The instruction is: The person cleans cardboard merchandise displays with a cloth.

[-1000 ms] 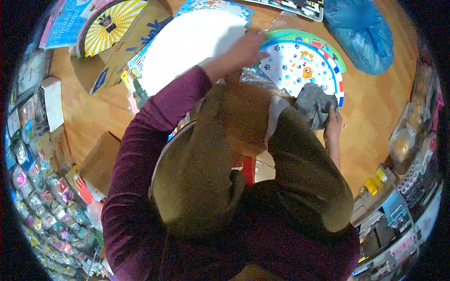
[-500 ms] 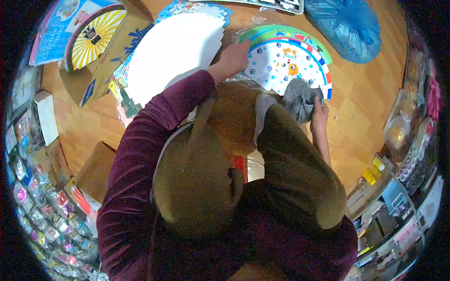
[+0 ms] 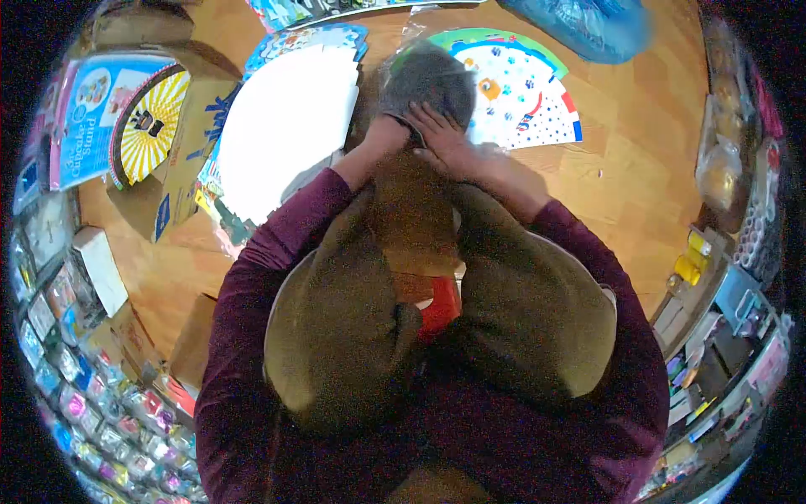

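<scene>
A dark grey cloth (image 3: 437, 80), rounded in outline, is in front of my knees beside the fan-shaped printed pieces. My left hand (image 3: 388, 137) is at its near edge and seems to grip it, though the fingertips are hidden. Across the cloth's near part lies my right hand (image 3: 445, 147), fingers spread and flat. A stack of white fan-shaped sheets (image 3: 285, 118) sits left of the hands. To the right, partly under the cloth, are fan-shaped pieces (image 3: 525, 97) with paw prints, stars and a green edge.
On the left stand a cardboard box (image 3: 189, 126) and a blue cupcake stand package (image 3: 88, 109). A blue plastic bag (image 3: 588, 29) rests at the far right. Small packets (image 3: 101, 420) crowd the lower left; shelves with goods (image 3: 705, 336) line the right.
The grey cloth has moved left from the right side of the printed pieces and is now spread between both hands. My right hand came inward with it; the view also shifted.
</scene>
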Available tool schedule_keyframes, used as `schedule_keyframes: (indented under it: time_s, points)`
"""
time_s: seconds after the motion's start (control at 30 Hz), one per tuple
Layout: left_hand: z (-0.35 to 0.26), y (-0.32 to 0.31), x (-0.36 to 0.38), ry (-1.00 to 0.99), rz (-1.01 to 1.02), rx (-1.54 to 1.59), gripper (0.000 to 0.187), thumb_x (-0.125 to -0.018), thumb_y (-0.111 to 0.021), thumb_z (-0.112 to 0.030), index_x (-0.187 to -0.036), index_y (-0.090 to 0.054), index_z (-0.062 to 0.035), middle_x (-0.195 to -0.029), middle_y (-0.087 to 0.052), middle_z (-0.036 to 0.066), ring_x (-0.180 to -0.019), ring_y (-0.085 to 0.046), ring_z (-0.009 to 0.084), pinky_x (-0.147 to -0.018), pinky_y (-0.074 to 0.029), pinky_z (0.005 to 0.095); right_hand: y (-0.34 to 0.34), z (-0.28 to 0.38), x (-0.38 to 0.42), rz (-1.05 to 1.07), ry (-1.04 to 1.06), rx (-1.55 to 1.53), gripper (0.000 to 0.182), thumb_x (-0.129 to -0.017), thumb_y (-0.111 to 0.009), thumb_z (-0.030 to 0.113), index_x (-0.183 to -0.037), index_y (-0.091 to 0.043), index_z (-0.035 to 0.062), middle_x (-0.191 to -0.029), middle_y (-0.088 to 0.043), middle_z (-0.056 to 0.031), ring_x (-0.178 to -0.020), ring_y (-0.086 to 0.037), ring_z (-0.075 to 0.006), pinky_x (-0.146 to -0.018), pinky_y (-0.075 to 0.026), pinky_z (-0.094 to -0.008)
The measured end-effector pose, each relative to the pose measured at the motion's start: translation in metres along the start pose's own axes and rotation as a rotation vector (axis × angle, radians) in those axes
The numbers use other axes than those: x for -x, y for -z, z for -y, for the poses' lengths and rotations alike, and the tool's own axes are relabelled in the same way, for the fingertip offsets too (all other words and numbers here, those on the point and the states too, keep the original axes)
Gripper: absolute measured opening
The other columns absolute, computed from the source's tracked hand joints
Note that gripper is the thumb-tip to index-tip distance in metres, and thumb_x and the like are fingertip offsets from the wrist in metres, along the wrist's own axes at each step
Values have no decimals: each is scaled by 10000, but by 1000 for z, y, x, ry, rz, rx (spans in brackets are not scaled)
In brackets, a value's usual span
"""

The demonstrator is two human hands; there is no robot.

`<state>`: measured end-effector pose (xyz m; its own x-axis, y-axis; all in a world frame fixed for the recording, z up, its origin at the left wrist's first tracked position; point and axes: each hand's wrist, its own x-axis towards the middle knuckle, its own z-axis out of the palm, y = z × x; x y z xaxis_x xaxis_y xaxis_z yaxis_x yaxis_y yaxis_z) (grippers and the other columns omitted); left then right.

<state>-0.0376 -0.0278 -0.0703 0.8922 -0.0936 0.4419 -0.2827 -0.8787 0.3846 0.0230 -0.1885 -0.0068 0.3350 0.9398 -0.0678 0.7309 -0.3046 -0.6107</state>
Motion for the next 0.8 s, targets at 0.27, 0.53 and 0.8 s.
schedule_keyframes:
  time_s: [0.27,0.53,0.8]
  points:
    - [-26,45,-13,802,387,434,207,-736,-508,-27,-911,-521,82,-695,-586,188,-577,-608,263,-493,-502,339,13,-69,8,0,-199,420,572,-817,-396,396,-1309,-210,171,-1362,-178,-95,-1233,-197,-301,-975,-178,-499]
    - [-37,60,-25,1067,253,1008,192,-774,-525,-44,-906,-505,95,-741,-581,125,-603,-580,164,-510,-499,281,89,-188,41,-218,-687,267,402,-804,-458,204,-1173,-410,52,-1184,-414,-203,-1065,-420,-334,-895,-348,-361]
    - [-65,135,-95,564,55,574,138,-775,-528,-52,-908,-540,-15,-796,-587,109,-637,-590,171,-522,-478,281,171,-175,102,-1303,-636,-1453,346,-824,-329,118,-1099,-464,-42,-1132,-473,-178,-1063,-443,-301,-903,-361,-447]
